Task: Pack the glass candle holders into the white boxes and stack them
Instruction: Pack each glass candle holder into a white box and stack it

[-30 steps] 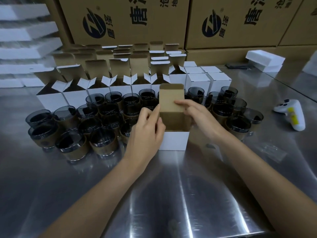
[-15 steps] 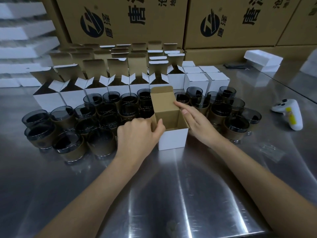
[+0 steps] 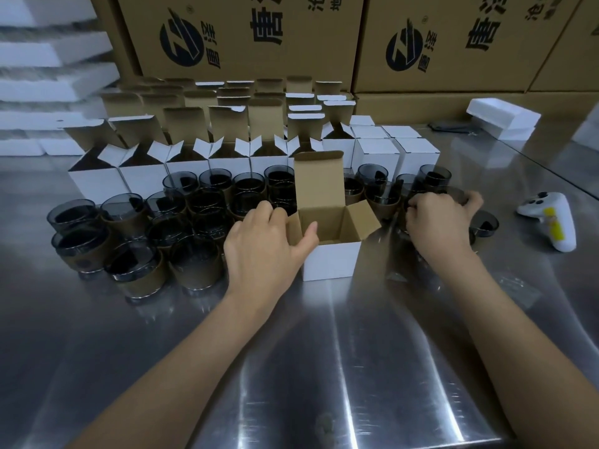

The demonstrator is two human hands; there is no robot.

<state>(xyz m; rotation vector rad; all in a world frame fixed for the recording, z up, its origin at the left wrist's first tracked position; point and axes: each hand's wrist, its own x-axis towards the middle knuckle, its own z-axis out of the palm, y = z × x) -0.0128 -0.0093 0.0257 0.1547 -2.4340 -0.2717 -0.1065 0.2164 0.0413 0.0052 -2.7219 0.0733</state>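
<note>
An open white box (image 3: pixel 330 259) with a brown inside stands mid-table, its lid flap upright and its side flaps spread. My left hand (image 3: pixel 262 244) holds the box's left flap, thumb on the front rim. My right hand (image 3: pixel 439 222) has its fingers curled round a dark glass candle holder (image 3: pixel 453 194) to the right of the box; the hand hides most of that glass. Several more dark glass candle holders (image 3: pixel 136 254) with brown sleeves crowd the table on the left and behind the box.
Rows of open white boxes (image 3: pixel 142 176) stand behind the glasses, with closed white boxes (image 3: pixel 376 153) at the right. Big cardboard cartons (image 3: pixel 243 30) wall the back. A white controller (image 3: pixel 554 220) lies at the right, and white foam pieces (image 3: pixel 504 118) lie far right.
My right hand left the box's inside and moved right onto a glass candle holder. The box's right flap now lies open. My left hand stays at the left flap.
</note>
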